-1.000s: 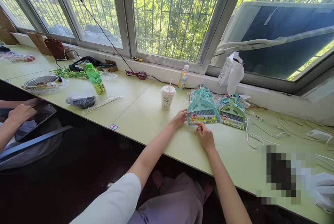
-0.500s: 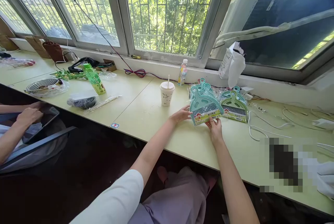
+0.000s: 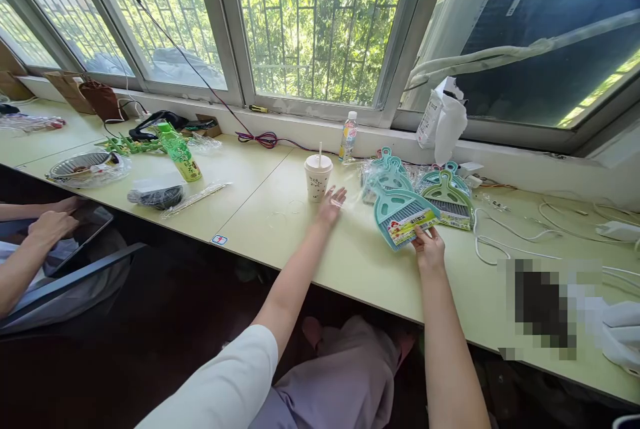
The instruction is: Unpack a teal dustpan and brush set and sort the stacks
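Note:
My right hand [image 3: 429, 248] pinches the lower edge of a teal mini dustpan-and-brush set [image 3: 401, 211] with a printed label, tilted on the pale green table [image 3: 350, 262]. Behind it lie more packaged sets, one teal pile [image 3: 387, 169] and a green one [image 3: 449, 201]. My left hand [image 3: 331, 204] rests on the table with fingers spread, holding nothing, just right of a white paper cup with a straw [image 3: 317, 177].
A small drink bottle [image 3: 349, 137] stands by the window ledge. White cables [image 3: 505, 249] trail at the right. To the left lie a green bottle [image 3: 180, 151], a black bundle [image 3: 157, 196] and a foil tray [image 3: 83, 164]. Another person's hands [image 3: 50, 224] hold a tablet at far left.
My left hand let go of the teal set and slid left toward the cup. My right hand drew the set to the right and turned it.

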A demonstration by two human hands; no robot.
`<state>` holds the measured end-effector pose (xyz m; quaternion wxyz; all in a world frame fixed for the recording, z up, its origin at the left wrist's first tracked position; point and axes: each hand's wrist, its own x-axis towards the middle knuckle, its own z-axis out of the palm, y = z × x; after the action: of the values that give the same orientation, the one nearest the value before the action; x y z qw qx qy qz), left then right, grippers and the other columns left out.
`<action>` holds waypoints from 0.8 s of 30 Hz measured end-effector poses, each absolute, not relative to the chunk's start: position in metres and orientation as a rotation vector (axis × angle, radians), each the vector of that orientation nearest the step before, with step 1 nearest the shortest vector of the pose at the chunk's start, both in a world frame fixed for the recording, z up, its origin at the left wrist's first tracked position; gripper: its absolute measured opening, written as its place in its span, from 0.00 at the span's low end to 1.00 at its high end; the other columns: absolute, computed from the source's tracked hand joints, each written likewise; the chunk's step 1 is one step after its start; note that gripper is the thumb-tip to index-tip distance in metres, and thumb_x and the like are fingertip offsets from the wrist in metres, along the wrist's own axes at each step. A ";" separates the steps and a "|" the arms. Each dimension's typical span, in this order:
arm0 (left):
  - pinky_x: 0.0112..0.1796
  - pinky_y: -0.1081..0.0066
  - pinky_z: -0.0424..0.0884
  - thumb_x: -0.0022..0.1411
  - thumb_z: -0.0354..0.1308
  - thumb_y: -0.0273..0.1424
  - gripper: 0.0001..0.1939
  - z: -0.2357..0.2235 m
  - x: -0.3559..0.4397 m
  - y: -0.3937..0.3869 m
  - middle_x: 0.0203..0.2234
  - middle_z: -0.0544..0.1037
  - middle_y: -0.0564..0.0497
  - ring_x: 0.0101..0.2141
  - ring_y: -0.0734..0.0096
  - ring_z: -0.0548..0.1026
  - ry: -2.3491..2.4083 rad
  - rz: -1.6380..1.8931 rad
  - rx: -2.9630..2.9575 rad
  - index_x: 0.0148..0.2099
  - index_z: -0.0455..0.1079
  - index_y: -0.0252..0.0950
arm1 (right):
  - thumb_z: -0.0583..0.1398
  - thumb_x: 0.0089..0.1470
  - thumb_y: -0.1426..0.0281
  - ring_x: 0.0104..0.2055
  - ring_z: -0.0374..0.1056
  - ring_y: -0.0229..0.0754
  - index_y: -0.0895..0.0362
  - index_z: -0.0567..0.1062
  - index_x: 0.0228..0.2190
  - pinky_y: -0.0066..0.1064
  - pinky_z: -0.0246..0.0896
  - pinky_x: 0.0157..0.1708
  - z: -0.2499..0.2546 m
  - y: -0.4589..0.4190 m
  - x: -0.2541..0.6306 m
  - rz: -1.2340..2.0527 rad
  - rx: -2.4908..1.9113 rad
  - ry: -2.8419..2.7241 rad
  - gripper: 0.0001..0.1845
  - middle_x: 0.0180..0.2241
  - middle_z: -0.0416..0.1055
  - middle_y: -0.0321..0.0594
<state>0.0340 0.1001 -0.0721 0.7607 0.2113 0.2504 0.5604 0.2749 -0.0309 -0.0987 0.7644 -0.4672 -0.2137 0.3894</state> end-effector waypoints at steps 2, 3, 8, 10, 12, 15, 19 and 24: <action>0.54 0.59 0.69 0.71 0.46 0.38 0.27 -0.073 0.033 0.100 0.62 0.64 0.35 0.57 0.61 0.71 0.589 1.181 0.422 0.68 0.51 0.35 | 0.74 0.31 0.70 0.38 0.74 0.37 0.57 0.74 0.40 0.28 0.73 0.37 -0.103 -0.031 0.283 0.811 -0.960 -0.389 0.30 0.40 0.77 0.39; 0.53 0.57 0.70 0.71 0.46 0.41 0.30 -0.073 0.035 0.099 0.63 0.63 0.33 0.57 0.58 0.71 0.602 1.100 0.451 0.69 0.48 0.34 | 0.73 0.32 0.70 0.39 0.74 0.37 0.56 0.74 0.40 0.28 0.73 0.38 -0.105 -0.031 0.286 0.800 -0.936 -0.356 0.29 0.41 0.77 0.38; 0.50 0.57 0.73 0.71 0.44 0.47 0.34 -0.075 0.047 0.087 0.59 0.68 0.30 0.48 0.54 0.78 0.488 0.618 0.807 0.69 0.51 0.29 | 0.72 0.35 0.71 0.41 0.74 0.36 0.55 0.74 0.39 0.30 0.73 0.44 -0.110 -0.030 0.289 0.794 -0.914 -0.313 0.25 0.42 0.77 0.36; 0.51 0.59 0.72 0.72 0.42 0.46 0.32 -0.073 0.048 0.084 0.60 0.68 0.31 0.48 0.57 0.78 0.458 0.580 0.881 0.68 0.53 0.29 | 0.72 0.34 0.70 0.41 0.74 0.37 0.55 0.74 0.39 0.32 0.73 0.43 -0.109 -0.029 0.287 0.812 -0.929 -0.348 0.26 0.42 0.77 0.37; 0.54 0.60 0.70 0.72 0.44 0.41 0.29 -0.071 0.049 0.081 0.63 0.65 0.36 0.50 0.60 0.77 0.401 0.680 0.890 0.70 0.50 0.34 | 0.73 0.33 0.70 0.41 0.75 0.38 0.54 0.75 0.39 0.31 0.74 0.42 -0.109 -0.029 0.284 0.842 -0.937 -0.398 0.27 0.43 0.77 0.37; 0.58 0.62 0.66 0.69 0.52 0.30 0.40 -0.072 0.055 0.077 0.68 0.57 0.48 0.54 0.68 0.74 0.311 0.950 0.851 0.73 0.32 0.51 | 0.74 0.32 0.69 0.42 0.75 0.38 0.54 0.75 0.40 0.29 0.74 0.41 -0.110 -0.028 0.279 0.895 -0.936 -0.454 0.29 0.44 0.77 0.37; 0.55 0.57 0.69 0.66 0.58 0.35 0.47 -0.081 0.068 0.072 0.68 0.57 0.47 0.52 0.64 0.75 0.402 0.837 0.898 0.72 0.27 0.56 | 0.75 0.30 0.68 0.42 0.75 0.37 0.55 0.76 0.41 0.26 0.74 0.40 -0.108 -0.028 0.274 0.943 -0.959 -0.481 0.31 0.44 0.77 0.38; 0.51 0.60 0.72 0.61 0.64 0.36 0.34 -0.090 0.075 0.071 0.56 0.72 0.41 0.48 0.61 0.76 0.443 0.628 1.035 0.67 0.57 0.41 | 0.74 0.35 0.66 0.36 0.76 0.37 0.56 0.75 0.39 0.25 0.75 0.33 -0.100 -0.029 0.267 0.995 -1.104 -0.551 0.26 0.39 0.79 0.38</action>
<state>0.0749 0.0714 -0.0900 0.7992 0.4825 0.2065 0.2929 0.2669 -0.0293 -0.1003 0.7020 -0.4959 -0.2477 0.4471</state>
